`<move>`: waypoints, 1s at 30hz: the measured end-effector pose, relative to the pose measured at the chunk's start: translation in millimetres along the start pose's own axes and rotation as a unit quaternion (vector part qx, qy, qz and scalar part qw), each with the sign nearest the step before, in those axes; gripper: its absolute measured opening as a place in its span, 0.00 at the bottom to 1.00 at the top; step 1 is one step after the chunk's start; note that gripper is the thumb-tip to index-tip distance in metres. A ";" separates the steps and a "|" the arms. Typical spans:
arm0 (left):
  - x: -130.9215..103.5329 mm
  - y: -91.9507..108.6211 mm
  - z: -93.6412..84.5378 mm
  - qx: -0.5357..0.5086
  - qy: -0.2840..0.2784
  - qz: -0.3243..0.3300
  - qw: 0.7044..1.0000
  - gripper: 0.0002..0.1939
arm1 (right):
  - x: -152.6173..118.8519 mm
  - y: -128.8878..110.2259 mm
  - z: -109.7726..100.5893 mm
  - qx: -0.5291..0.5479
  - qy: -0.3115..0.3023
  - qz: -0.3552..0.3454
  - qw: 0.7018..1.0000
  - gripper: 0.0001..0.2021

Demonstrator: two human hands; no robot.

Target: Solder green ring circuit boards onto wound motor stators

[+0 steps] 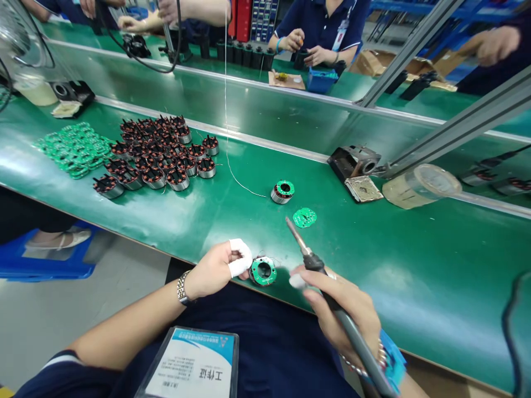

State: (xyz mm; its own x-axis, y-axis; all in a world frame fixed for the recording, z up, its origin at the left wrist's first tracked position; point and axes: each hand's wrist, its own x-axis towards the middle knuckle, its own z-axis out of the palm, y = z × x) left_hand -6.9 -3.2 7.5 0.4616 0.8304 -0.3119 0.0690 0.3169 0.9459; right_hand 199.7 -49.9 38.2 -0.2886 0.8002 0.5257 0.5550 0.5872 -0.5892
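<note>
At the table's front edge lies a motor stator with a green ring board on top [263, 271]. My left hand [219, 267], with white finger covers, touches its left side, fingers curled against it. In my right hand [342, 304] is a soldering iron [309, 255], its tip pointing up and left, above the table. Farther back stands another stator with a green board [282, 191], the end of a solder wire [238, 179] just left of it. A loose green board [305, 218] lies near the iron's tip.
Many copper-wound stators [153, 155] and a pile of green boards [77, 149] cover the left. An iron stand [354, 166], its pad [364, 189] and a plastic tub [421, 186] are at the right. A metal rail [265, 145] runs behind; people work beyond it.
</note>
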 end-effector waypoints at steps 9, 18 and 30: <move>-0.4 -2.6 -2.8 -0.033 -0.002 0.014 0.999 0.08 | -2.5 14.8 44.8 0.018 -0.084 0.016 0.996 0.17; -7.7 -7.5 -24.2 0.455 0.011 0.357 0.816 0.10 | 1.0 25.1 43.5 0.051 -0.106 -0.016 0.993 0.18; -5.6 -12.0 -12.8 0.504 0.071 0.376 0.774 0.09 | -0.9 19.3 46.0 0.039 -0.088 -0.003 0.995 0.17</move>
State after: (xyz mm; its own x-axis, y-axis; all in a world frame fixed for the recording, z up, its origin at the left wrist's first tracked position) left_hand -21.7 -5.8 -3.3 0.6102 0.6707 0.4216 0.5156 -0.7403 0.4314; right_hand 174.8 -33.6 -1.9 -0.4280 0.8016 0.4175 0.4923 0.5942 -0.6361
